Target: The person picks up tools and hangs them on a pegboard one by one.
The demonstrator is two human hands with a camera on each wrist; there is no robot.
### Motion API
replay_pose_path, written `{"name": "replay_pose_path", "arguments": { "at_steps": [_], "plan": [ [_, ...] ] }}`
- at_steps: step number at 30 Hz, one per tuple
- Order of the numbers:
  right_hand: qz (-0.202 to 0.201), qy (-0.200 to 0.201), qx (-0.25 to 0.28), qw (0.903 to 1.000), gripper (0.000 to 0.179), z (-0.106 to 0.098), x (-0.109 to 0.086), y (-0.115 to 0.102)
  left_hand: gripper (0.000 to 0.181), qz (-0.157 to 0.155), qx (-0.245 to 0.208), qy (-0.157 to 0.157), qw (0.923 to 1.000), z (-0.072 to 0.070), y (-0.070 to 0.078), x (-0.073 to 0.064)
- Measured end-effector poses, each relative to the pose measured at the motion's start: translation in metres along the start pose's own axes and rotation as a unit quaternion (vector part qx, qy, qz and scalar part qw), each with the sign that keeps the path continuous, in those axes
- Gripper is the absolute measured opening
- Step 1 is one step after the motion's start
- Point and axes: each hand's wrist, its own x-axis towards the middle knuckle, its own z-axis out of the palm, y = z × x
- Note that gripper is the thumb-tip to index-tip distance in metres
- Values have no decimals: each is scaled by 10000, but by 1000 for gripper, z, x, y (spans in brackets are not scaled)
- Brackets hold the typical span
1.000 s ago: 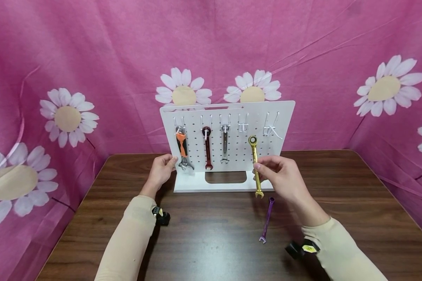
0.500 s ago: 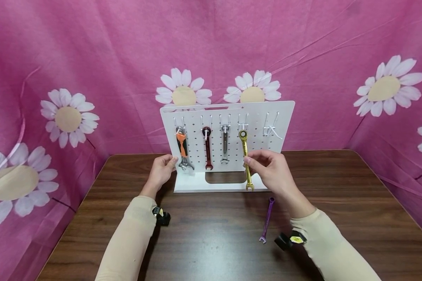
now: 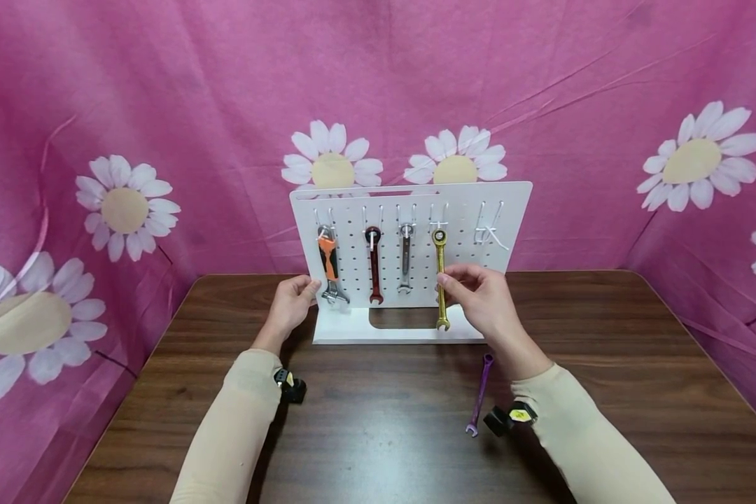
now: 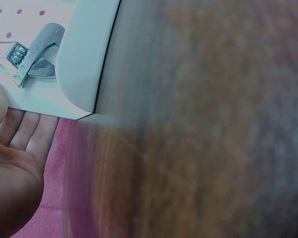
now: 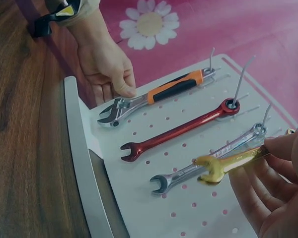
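Observation:
My right hand pinches a gold combination wrench by its shaft, ring end up. That ring is right at the fourth hook of the white pegboard. With thumb and fingers, my left hand grips the board's left edge. On the hooks from the left hang an orange-and-black adjustable wrench, a red wrench and a silver wrench. In the left wrist view, the adjustable wrench's jaw end shows near my fingers.
A purple wrench lies on the brown wooden table, in front of the board and left of my right forearm. At the board's right, a bare hook sticks out. Pink flowered cloth hangs behind and at both sides.
My right hand has carried the gold wrench left and slightly up, from beside the fourth hook to right at it. The left hand keeps its grip on the board's edge.

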Motion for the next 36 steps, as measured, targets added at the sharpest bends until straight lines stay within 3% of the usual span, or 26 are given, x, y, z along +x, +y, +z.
{"name": "replay_pose_path", "arguments": {
  "at_steps": [15, 24, 36],
  "plan": [
    [619, 451, 95, 9970, 37, 8, 34, 21, 26, -22, -77, -8, 10000, 0, -1, 0],
    [585, 618, -64, 9964, 39, 8, 44, 30, 27, -73, -59, 9, 10000, 1, 1, 1],
    [160, 590, -492, 9969, 29, 3, 31, 39, 27, -73, -112, -10, 9999, 1, 2, 0]
  ]
}}
